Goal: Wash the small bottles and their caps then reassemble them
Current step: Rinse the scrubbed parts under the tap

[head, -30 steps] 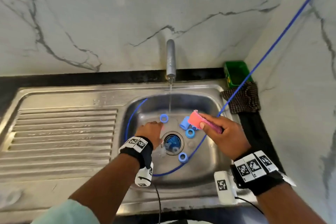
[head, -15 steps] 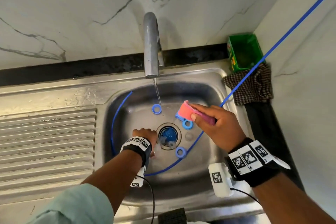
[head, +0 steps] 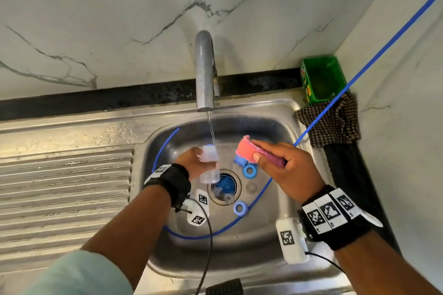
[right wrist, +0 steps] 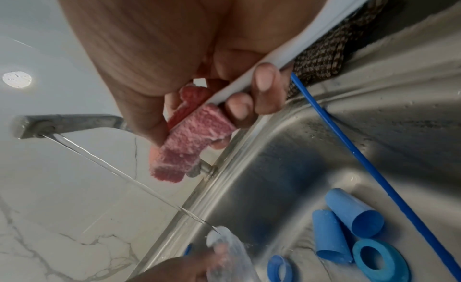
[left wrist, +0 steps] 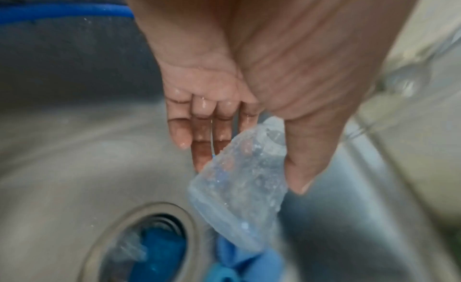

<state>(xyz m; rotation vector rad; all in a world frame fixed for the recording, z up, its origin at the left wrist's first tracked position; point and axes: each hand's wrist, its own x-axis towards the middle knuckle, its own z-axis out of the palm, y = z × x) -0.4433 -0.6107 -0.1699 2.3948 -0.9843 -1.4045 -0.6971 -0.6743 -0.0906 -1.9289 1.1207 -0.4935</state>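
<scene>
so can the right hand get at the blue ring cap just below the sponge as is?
Probably not: the right hand is full, gripping the pink sponge. The blue ring cap lies uncovered right beneath it, so the path itself looks free.

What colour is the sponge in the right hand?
Pink: the sponge is held over the sink, clearest in the right wrist view.
</scene>
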